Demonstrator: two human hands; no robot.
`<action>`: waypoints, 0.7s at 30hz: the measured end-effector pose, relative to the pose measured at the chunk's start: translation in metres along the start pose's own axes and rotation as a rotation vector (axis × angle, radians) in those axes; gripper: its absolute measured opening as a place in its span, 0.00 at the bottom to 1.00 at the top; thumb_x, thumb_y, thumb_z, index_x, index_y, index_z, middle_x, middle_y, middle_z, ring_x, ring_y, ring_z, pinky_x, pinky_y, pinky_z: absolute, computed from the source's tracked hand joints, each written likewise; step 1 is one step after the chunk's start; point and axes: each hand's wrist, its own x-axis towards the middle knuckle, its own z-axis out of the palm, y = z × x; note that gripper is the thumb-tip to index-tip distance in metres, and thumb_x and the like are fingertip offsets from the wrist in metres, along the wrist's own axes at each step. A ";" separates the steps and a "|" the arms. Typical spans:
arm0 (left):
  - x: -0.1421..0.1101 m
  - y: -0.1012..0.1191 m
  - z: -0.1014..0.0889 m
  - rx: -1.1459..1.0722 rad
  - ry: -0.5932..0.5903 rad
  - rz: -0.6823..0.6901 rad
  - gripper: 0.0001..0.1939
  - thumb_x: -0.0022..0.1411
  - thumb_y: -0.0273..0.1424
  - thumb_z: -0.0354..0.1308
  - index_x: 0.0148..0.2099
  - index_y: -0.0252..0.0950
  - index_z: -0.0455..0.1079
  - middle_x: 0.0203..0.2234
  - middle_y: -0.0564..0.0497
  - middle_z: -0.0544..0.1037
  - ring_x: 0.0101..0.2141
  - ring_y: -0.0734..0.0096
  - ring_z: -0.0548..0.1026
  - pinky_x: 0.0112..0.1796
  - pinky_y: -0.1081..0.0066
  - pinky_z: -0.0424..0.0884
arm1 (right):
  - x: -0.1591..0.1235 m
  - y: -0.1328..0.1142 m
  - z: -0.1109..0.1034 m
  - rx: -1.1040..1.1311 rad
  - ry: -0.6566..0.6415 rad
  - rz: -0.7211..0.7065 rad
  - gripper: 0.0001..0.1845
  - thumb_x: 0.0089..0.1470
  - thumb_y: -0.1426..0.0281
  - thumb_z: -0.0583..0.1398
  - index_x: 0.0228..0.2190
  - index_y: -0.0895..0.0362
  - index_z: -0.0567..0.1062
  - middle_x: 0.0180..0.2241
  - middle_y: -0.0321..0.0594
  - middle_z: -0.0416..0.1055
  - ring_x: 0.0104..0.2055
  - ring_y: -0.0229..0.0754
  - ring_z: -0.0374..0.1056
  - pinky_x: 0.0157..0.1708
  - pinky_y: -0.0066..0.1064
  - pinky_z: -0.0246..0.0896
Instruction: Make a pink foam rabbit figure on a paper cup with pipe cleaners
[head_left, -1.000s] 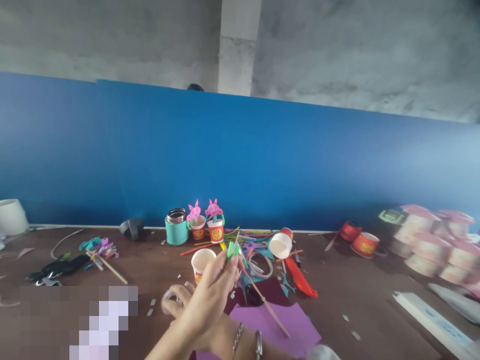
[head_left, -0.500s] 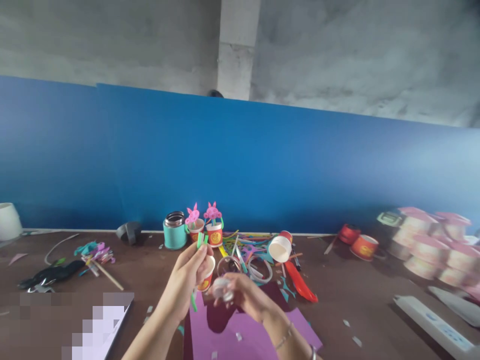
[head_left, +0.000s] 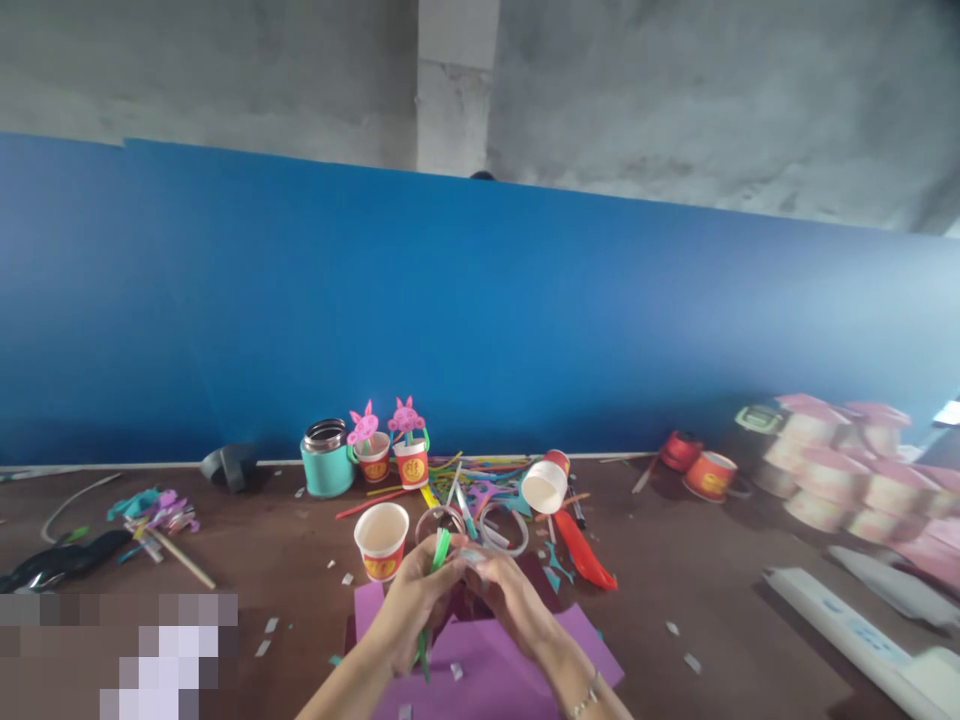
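Note:
My left hand (head_left: 421,592) is closed around thin green strips (head_left: 442,546), whose lower ends hang below the palm. My right hand (head_left: 504,588) meets it at the fingertips, pinching a small whitish, clear-looking piece (head_left: 470,556) too blurred to name. Beneath both hands lie purple sheets (head_left: 480,660) with white scraps on them. A red and white paper cup (head_left: 382,540) stands upright just left of my hands. Behind it are two more cups holding pink animal-face cutouts, a left one (head_left: 376,462) and a right one (head_left: 412,466).
A turquoise flask (head_left: 328,465) stands open at the back. Behind my hands lie coloured strips, scissors (head_left: 465,505), a tape ring (head_left: 504,530) and a tipped cup (head_left: 545,485). A red feather-shaped piece (head_left: 589,555), pink-topped cups (head_left: 817,460) and a power strip (head_left: 840,625) are rightward.
My hands have come together, the right one moving up to meet the left. The green strips have moved right, away from the upright cup. The view has shifted slightly right.

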 end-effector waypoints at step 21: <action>0.007 0.012 -0.011 0.242 -0.145 -0.094 0.20 0.45 0.43 0.69 0.34 0.34 0.69 0.14 0.61 0.60 0.14 0.85 0.52 0.16 0.79 0.50 | 0.001 -0.004 -0.008 0.190 0.018 0.190 0.06 0.42 0.67 0.59 0.23 0.57 0.72 0.29 0.39 0.72 0.31 0.40 0.63 0.30 0.29 0.55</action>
